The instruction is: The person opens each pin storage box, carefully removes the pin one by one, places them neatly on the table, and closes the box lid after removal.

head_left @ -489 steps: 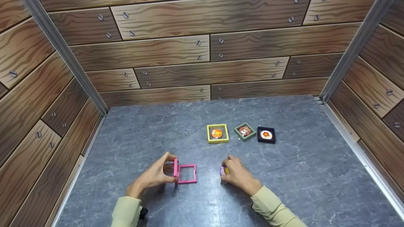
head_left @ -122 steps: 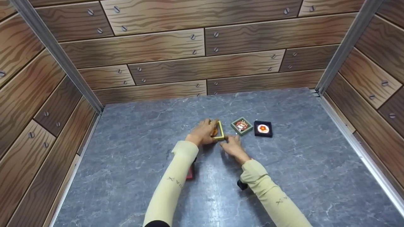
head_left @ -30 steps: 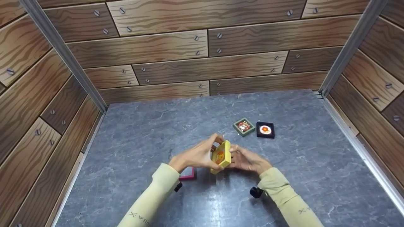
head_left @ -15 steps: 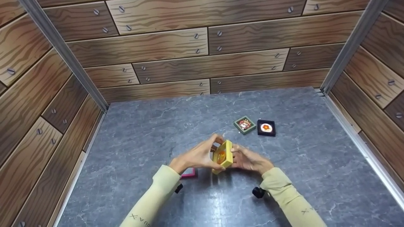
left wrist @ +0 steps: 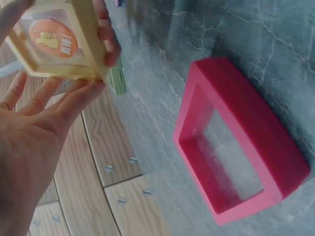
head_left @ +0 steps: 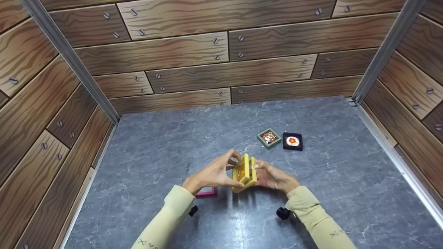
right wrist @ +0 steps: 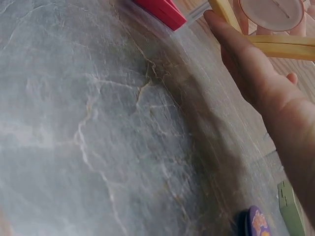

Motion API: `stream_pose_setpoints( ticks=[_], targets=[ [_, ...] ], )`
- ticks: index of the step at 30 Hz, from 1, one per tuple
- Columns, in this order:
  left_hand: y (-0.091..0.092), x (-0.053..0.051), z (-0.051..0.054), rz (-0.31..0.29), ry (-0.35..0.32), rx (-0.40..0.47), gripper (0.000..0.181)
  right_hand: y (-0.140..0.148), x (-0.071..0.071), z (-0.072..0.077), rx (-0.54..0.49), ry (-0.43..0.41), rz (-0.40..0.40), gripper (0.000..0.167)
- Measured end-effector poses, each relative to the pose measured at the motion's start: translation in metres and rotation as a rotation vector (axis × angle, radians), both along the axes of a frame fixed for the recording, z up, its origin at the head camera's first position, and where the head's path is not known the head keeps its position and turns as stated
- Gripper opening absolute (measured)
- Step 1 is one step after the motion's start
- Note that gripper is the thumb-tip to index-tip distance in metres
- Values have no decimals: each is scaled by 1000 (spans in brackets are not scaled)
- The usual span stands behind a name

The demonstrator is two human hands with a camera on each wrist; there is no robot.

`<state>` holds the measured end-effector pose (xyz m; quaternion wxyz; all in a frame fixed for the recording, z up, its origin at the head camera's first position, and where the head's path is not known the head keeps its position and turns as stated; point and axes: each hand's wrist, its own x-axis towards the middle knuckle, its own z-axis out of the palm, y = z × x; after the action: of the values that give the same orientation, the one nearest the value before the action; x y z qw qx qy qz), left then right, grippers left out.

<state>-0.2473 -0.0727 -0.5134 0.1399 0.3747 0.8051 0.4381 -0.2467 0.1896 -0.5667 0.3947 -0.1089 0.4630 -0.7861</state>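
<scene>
Both hands hold a hinged yellow display frame (head_left: 246,168) tilted above the table, its two halves parted by a gap. My left hand (head_left: 216,172) grips one half by opposite edges. Fingers of my right hand (head_left: 271,175) pinch the other half. Inside the frame is a round orange badge (left wrist: 53,38) with a thumbs-up; its pin back shows in the right wrist view. A pink frame (left wrist: 236,98) stands on the table below my left hand, partly hidden by it in the head view.
Farther back on the grey marbled table lie a green frame (head_left: 269,138) and a black frame (head_left: 292,141), each with a round badge. A purple badge (right wrist: 258,223) shows in the right wrist view. Wood-patterned walls (head_left: 187,58) enclose the table.
The pink frame, earlier open in my left hand, is down on the table. My hands brought the yellow frame nearer from the back; over the last half second its halves came apart.
</scene>
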Motion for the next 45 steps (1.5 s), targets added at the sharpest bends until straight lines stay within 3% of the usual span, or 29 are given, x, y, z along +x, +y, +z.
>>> stream_pose_setpoints(
  ticks=[6, 12, 18, 21, 24, 32, 45],
  targets=[
    [-2, -2, 4, 4, -14, 16, 80, 1, -2, 3, -33, -15, 10, 93],
    [-6, 0, 1, 11, -4, -16, 82, 2, -1, 0, -13, -43, -15, 93],
    [-12, 2, -4, 35, -17, -32, 83, 4, 0, -1, 18, -15, -71, 72],
    [-15, 2, -6, 38, -21, -18, 82, 4, 1, -2, 48, 37, -79, 55],
    [-18, 1, -9, 40, -27, -4, 84, 4, 2, -2, 95, 101, -104, 50],
    [-30, 3, -18, 65, -17, 20, 95, -1, 7, -3, 269, 267, -138, 67],
    [-35, 6, -21, 87, 17, -26, 113, 0, 13, 3, 510, 479, -132, 68]
  ],
)
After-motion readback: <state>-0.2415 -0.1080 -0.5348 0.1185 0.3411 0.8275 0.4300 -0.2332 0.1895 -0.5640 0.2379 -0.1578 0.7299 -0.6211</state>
